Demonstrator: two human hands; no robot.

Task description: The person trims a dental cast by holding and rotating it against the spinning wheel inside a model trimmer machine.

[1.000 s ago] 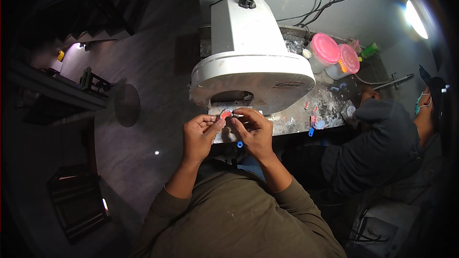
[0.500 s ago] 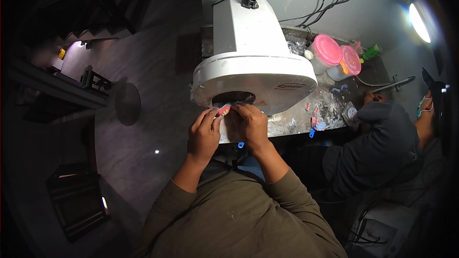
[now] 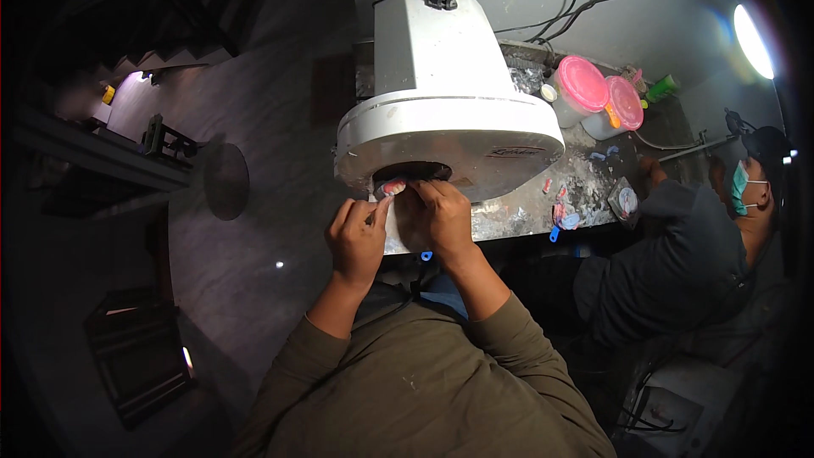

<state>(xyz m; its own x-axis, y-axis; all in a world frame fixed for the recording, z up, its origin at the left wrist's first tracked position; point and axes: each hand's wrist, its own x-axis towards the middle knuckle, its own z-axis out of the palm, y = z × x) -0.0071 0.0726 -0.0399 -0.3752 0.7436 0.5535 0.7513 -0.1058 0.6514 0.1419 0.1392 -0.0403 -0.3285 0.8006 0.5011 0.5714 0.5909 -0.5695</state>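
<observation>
A denture (image 3: pixel 394 187) with a pink base and pale teeth is at the mouth of the dark round opening (image 3: pixel 415 172) in a white, hooded machine (image 3: pixel 449 131). My right hand (image 3: pixel 447 219) has its fingertips closed at the denture's right end, partly inside the opening. Curled and closed, my left hand (image 3: pixel 356 239) has its thumb and finger tips at the denture's near left edge. What the fingertips cover, and the inside of the opening, are hidden.
Two tubs with pink lids (image 3: pixel 582 83) stand at the back right of the stained workbench (image 3: pixel 509 219). Pink pieces and a blue-handled tray (image 3: pixel 564 219) lie nearer. A masked co-worker (image 3: pixel 670 242) sits at the right, an arm on the bench.
The denture has moved slightly up, nearer the opening. My left hand has shifted a little left and down, its fingers covering less of the denture. The co-worker's head has come further into view.
</observation>
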